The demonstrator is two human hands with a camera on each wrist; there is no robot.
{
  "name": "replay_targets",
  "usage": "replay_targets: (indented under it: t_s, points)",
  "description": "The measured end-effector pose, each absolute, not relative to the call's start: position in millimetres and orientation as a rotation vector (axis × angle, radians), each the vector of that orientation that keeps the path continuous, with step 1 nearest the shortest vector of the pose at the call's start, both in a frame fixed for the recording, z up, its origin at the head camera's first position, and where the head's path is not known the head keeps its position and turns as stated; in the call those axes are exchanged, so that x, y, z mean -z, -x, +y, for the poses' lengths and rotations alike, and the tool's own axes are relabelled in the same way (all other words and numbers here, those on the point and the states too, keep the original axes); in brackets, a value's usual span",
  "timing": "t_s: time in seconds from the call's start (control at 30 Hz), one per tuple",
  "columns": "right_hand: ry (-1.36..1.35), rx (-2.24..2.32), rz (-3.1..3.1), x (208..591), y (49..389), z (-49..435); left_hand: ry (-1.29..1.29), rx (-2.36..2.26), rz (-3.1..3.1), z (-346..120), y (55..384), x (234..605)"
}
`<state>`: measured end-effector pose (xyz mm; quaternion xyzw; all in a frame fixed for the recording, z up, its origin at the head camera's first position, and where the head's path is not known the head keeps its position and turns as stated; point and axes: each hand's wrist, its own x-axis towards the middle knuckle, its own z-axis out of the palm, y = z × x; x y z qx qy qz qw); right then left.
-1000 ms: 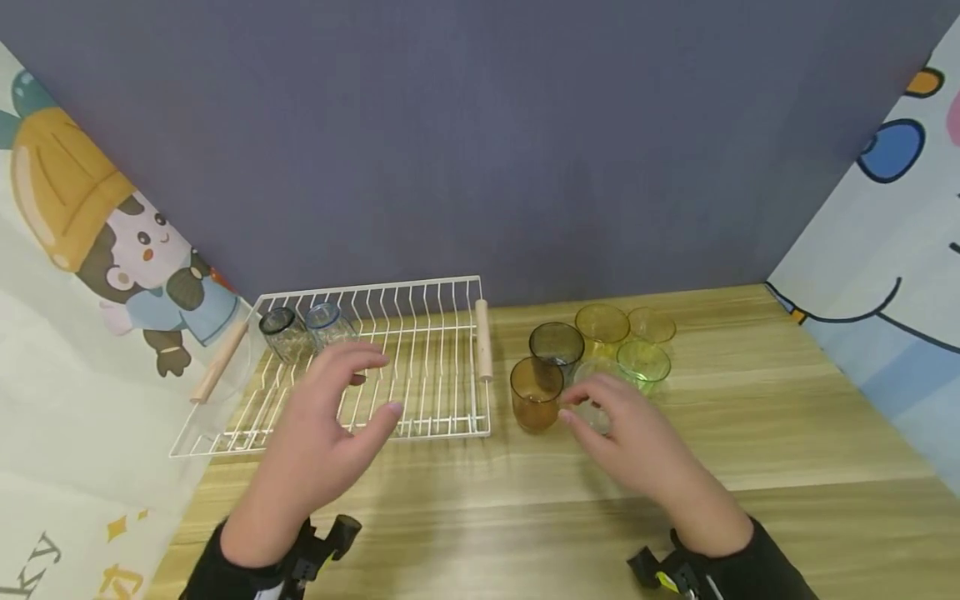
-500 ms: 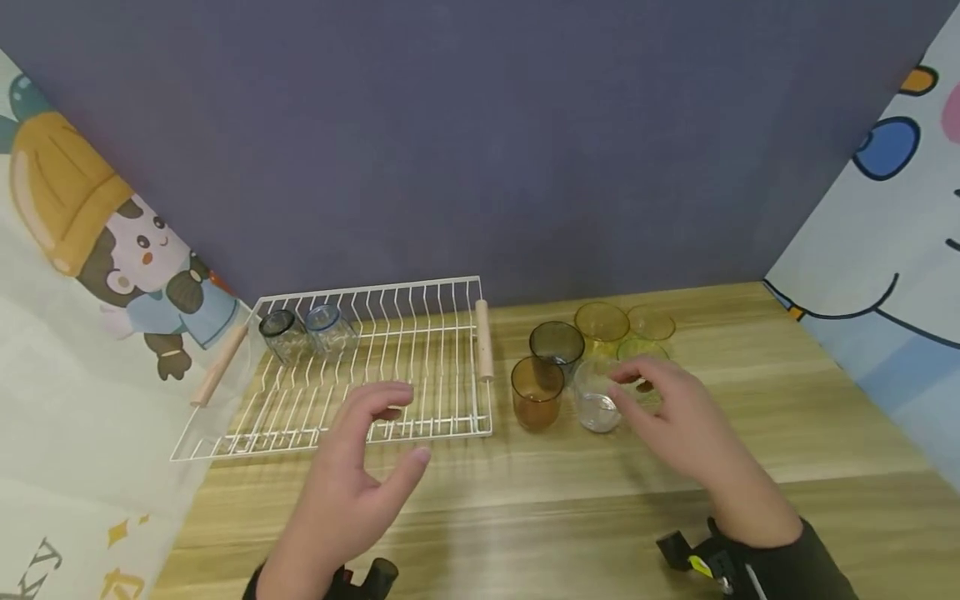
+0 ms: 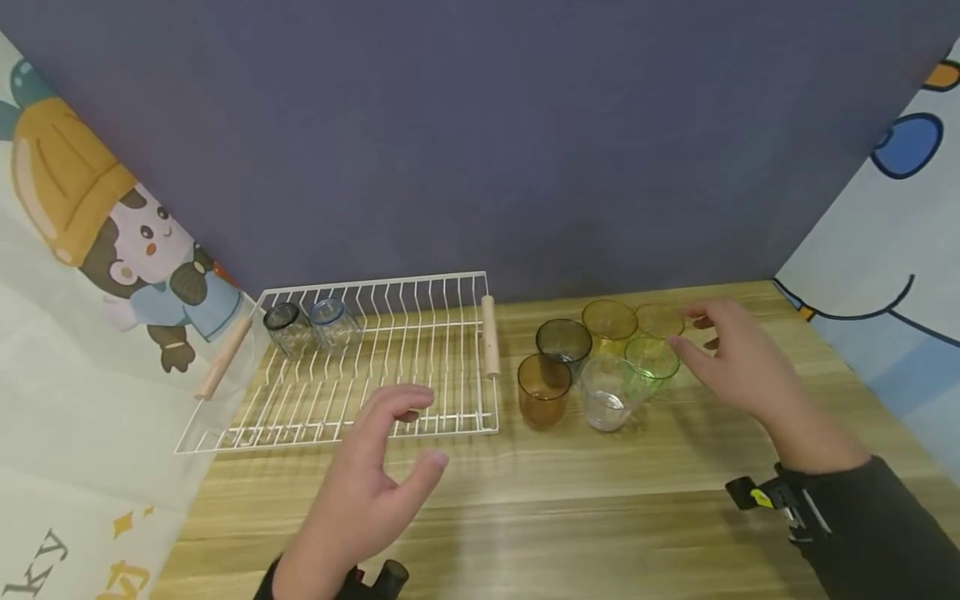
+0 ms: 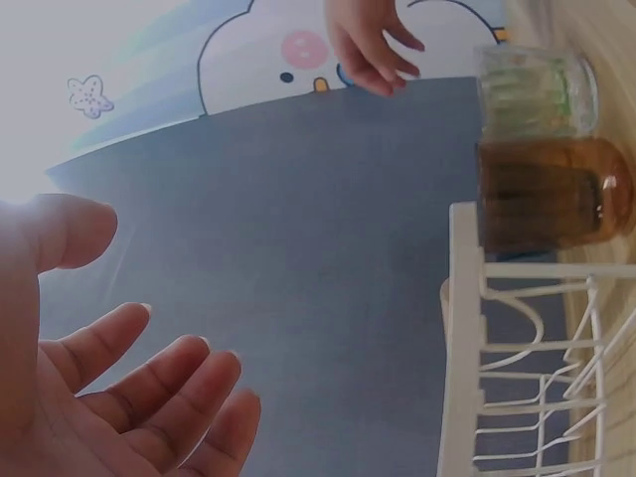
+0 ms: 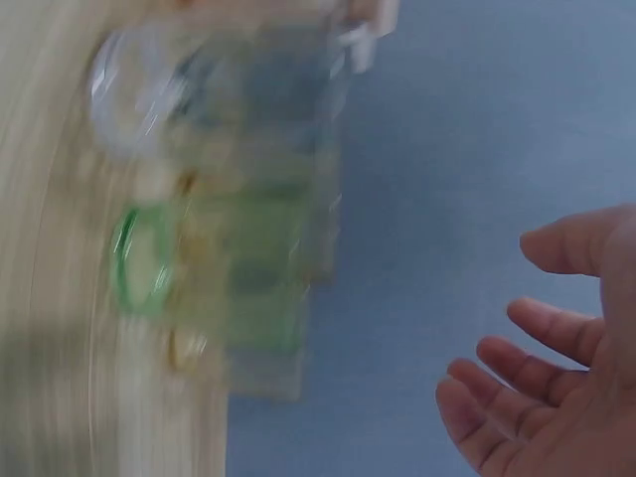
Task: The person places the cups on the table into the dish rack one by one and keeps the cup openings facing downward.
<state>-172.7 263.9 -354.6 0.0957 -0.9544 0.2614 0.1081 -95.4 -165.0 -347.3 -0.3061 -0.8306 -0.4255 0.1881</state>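
Note:
Several glasses stand upright in a cluster right of the rack: an amber glass [image 3: 544,400], a dark grey glass [image 3: 564,343], a clear glass [image 3: 606,404], a green glass [image 3: 651,362], a yellow glass [image 3: 609,321] and a pale yellow glass [image 3: 660,318]. My right hand [image 3: 738,358] is just right of the green and pale yellow glasses, fingers loosely bent and holding nothing. My left hand [image 3: 375,487] hovers at the front edge of the white wire dish rack [image 3: 420,433], thumb and fingers apart, holding nothing. A dark-rimmed glass [image 3: 288,332] and a blue-rimmed glass [image 3: 333,327] lean mouth-up at the rack's left end.
The rack has wooden handles, the right handle [image 3: 490,337] close to the amber glass. A dark blue-grey wall [image 3: 480,150] rises behind the wooden table [image 3: 570,517]. Printed cartoon panels flank both sides.
My right hand has moved right and away, from beside the amber and clear glasses to past the green one. My left hand has drawn back toward the rack's front edge and rightward.

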Motion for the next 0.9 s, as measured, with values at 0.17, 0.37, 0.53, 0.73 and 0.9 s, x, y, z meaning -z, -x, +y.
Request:
replay_targets:
  t_s: [0.17, 0.37, 0.53, 0.73, 0.9]
  points:
    - [-0.277, -0.641, -3.008, 350, 205, 283, 0.835, 1.191, -2.445, -162, 91, 348]
    - [-0.410, -0.572, -3.136, 348, 241, 295, 0.862, 1.172, -2.482, -160, 89, 349]
    - [-0.421, -0.550, -3.242, 357, 269, 301, 0.916, 1.174, -2.488, -156, 86, 353]
    - [-0.435, -0.465, -3.385, 366, 292, 303, 1.072, 1.177, -2.426, -146, 86, 362]
    - [-0.491, -0.445, -3.444, 371, 305, 300, 1.194, 1.129, -2.382, -137, 87, 368]
